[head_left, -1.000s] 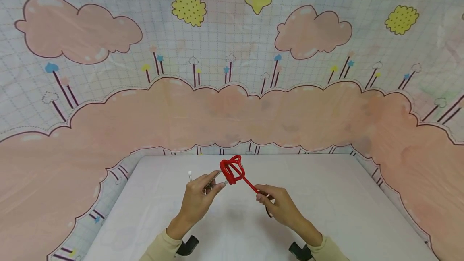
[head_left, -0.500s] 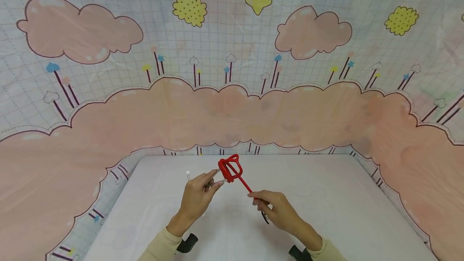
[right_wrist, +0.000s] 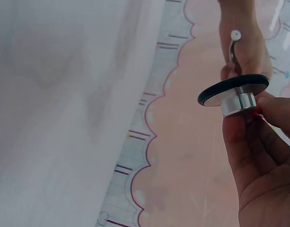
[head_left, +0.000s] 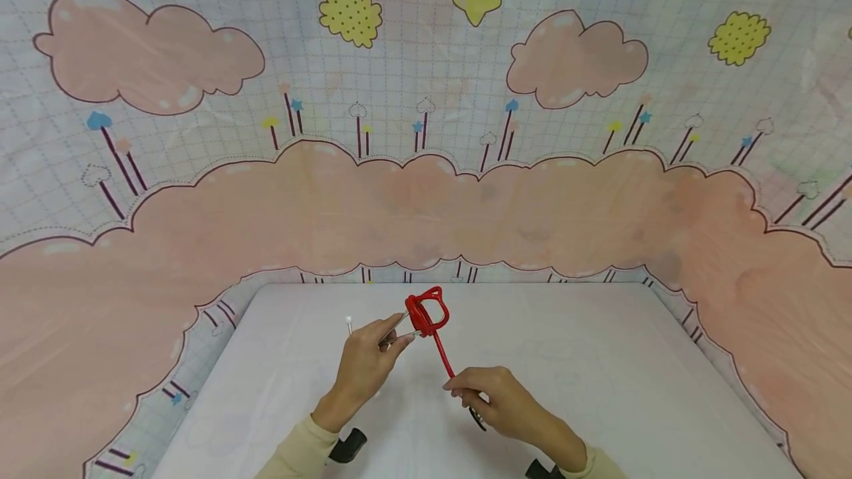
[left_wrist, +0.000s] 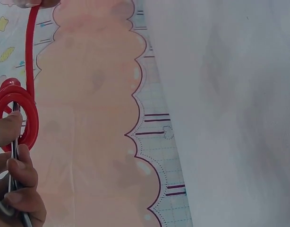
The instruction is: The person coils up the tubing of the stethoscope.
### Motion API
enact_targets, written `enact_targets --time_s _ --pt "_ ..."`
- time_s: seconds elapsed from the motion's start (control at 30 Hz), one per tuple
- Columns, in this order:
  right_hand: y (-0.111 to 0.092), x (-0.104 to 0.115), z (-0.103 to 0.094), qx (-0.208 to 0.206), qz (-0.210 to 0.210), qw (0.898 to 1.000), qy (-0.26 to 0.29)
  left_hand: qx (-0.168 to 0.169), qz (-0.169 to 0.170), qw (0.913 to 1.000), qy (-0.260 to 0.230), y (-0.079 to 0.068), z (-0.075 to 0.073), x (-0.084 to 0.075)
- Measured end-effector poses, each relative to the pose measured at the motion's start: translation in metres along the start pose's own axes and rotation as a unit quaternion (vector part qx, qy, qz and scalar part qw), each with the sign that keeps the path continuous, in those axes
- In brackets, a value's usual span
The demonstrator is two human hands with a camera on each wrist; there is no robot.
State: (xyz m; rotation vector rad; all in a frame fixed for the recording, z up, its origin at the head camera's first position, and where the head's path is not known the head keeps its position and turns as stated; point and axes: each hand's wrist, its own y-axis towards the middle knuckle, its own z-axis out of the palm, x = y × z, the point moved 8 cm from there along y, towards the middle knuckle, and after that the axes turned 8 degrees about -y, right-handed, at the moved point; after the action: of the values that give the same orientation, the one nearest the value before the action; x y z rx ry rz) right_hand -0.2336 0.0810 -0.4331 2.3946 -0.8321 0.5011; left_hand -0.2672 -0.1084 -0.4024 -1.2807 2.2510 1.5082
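A stethoscope with red tubing [head_left: 416,316] is held above the table between both hands. My left hand [head_left: 364,368] grips its metal ear tubes [left_wrist: 14,151], and a white ear tip [head_left: 349,322] sticks up behind the fingers. The tubing is wound in loops around the front of the metal tubes, just beyond the left fingertips. From there a straight stretch of tube [head_left: 443,355] runs down to my right hand [head_left: 499,401], which pinches its end. At that end the round chest piece [right_wrist: 238,100], silver with a black rim, shows above the right fingers.
The white table [head_left: 639,361] lies below the hands. Behind it hangs a cloth backdrop [head_left: 479,216] printed with clouds and stars. Black wrist straps [head_left: 348,446] are worn by the sleeve cuffs.
My right hand has moved down and left, carrying the tube end and chest piece. The tube stretch now hangs more steeply. My left hand has stayed almost in place.
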Motion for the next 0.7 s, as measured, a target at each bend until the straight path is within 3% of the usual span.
enact_targets --time_s 0.23,0.37,0.57,0.7 --pt "0.0 0.009 -0.007 -0.041 -0.035 0.999 0.009 0.01 -0.001 0.9992 0.038 -0.002 0.001 -0.001" --pt "0.0 0.012 -0.009 -0.056 -0.055 0.996 0.041 0.019 0.004 0.9984 0.053 -0.003 0.004 -0.002" --pt "0.0 0.013 -0.012 -0.064 -0.043 0.993 0.088 0.024 0.001 0.9983 0.054 -0.003 0.006 -0.002" --pt "0.002 0.016 -0.012 -0.056 -0.043 0.996 0.063 0.024 0.007 0.9982 0.054 -0.002 0.006 -0.002"
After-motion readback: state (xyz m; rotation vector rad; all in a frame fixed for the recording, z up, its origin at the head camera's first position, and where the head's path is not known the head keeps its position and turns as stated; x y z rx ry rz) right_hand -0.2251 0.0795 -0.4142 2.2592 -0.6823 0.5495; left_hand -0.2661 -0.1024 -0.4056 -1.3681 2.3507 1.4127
